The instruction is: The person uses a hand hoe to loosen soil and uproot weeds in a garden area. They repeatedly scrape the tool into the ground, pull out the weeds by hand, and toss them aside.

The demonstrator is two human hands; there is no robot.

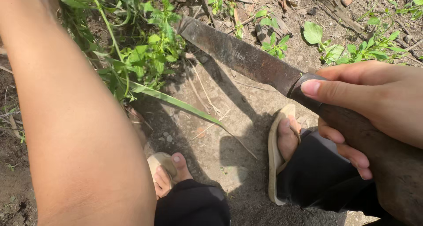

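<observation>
Right hand (374, 98) grips the machete (246, 61) by its wooden handle, thumb along the collar; keep that hold firm and the blade clear of the sandalled feet (286, 140). Left forearm (66, 120) reaches toward the weeds (154, 54) on the ground; its hand is out of view.

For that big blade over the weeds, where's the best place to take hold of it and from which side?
Grip the machete by its dark wooden handle, coming from the person's own side at lower right, where the right hand wraps it. The bare blade points up-left toward the green weeds, so the handle end looks the only safe hold.
</observation>
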